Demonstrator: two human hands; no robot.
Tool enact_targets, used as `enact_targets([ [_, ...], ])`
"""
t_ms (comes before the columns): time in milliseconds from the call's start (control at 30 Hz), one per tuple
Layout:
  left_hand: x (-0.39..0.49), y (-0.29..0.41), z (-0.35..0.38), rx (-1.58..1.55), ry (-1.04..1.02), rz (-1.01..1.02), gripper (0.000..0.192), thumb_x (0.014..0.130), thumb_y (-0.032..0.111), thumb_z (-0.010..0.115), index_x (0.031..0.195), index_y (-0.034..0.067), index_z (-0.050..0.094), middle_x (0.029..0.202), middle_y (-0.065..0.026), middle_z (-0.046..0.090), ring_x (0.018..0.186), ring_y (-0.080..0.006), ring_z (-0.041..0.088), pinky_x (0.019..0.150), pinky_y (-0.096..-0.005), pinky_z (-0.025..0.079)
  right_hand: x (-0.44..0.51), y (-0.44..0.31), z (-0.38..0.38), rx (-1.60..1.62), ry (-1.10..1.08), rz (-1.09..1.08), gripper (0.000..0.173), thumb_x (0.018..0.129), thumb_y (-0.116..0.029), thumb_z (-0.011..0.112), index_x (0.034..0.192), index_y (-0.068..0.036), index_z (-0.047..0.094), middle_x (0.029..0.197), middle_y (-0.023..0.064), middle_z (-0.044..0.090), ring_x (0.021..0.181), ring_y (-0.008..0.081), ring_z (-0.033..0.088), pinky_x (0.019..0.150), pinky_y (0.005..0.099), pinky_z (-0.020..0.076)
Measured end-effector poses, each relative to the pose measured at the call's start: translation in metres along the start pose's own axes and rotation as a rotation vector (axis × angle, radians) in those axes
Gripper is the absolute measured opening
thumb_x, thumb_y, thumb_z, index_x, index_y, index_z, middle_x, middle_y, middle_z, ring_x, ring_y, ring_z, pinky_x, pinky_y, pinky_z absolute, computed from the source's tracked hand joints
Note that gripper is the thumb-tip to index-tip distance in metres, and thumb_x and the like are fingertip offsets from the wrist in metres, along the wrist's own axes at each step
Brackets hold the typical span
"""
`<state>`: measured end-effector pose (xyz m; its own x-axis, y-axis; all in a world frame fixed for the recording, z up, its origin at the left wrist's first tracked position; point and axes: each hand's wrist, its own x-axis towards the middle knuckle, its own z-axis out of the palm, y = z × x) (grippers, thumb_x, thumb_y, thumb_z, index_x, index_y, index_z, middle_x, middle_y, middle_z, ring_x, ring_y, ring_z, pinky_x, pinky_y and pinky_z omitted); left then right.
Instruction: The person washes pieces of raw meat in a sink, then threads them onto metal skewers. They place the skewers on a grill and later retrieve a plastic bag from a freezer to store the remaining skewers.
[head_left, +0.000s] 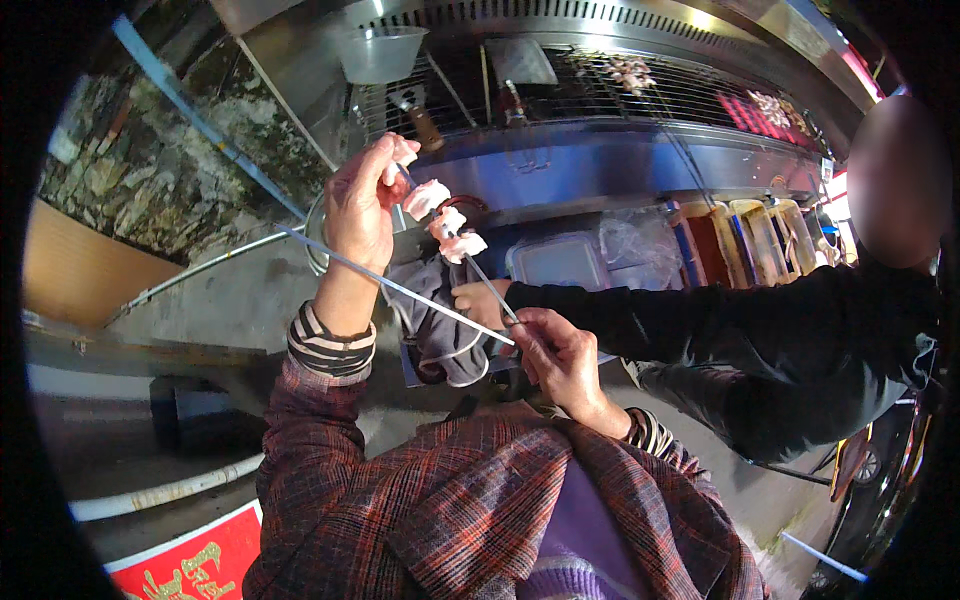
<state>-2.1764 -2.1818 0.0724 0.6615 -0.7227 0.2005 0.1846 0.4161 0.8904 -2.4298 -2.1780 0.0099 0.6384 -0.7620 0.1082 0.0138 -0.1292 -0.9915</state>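
My left hand holds a piece of pale raw meat at the upper end of a metal skewer. Below my fingers, several more meat pieces are threaded along it. My right hand grips the skewer's lower end between thumb and fingers, together with the end of a second, bare skewer. That bare skewer slants up to the left, across my left wrist. A co-worker's hand rests by a dark grey cloth, just beyond my right hand.
A long grill across the far side bears skewered meat, a plastic tub and tools. Containers of seasoning, a lidded box and a plastic bag stand before it. The co-worker's dark sleeve reaches in from the right.
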Motion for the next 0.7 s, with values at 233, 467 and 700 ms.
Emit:
enact_targets([
  [233,-0.022,-0.004,-0.028,-0.081,0.018,-0.106,0.022,0.087,0.021,0.062,0.081,0.0,0.065,0.088,-0.0081,0.064,0.063,-0.008,0.051,0.057,-0.0229,0.042,-0.006,0.003,0.027,-0.015,-0.015,0.156,0.013,0.09,-0.005,0.056,0.101,0.0,0.061,0.071,0.0077,0.067,0.065,0.0091,0.063,0.059,0.0238,0.0482],
  [467,-0.014,-0.009,-0.044,-0.183,-0.143,-0.245,0.029,0.092,0.027,0.058,0.1,0.0,0.063,0.08,0.0009,0.054,0.069,-0.008,0.049,0.066,-0.0227,0.04,-0.008,0.003,0.031,-0.085,0.061,0.127,0.014,0.091,-0.005,0.054,0.1,0.003,0.06,0.069,0.0058,0.065,0.046,0.0035,0.048,0.04,0.019,0.0346],
  [700,-0.007,-0.013,-0.045,-0.066,-0.149,-0.243,0.016,0.085,0.014,0.066,0.094,0.001,0.062,0.087,-0.0035,0.063,0.076,-0.0102,0.057,0.069,-0.0229,0.044,-0.009,0.005,0.029,-0.167,0.094,0.071,0.015,0.089,-0.003,0.054,0.102,0.004,0.06,0.07,0.0075,0.066,0.046,0.0034,0.047,0.041,0.0194,0.0357],
])
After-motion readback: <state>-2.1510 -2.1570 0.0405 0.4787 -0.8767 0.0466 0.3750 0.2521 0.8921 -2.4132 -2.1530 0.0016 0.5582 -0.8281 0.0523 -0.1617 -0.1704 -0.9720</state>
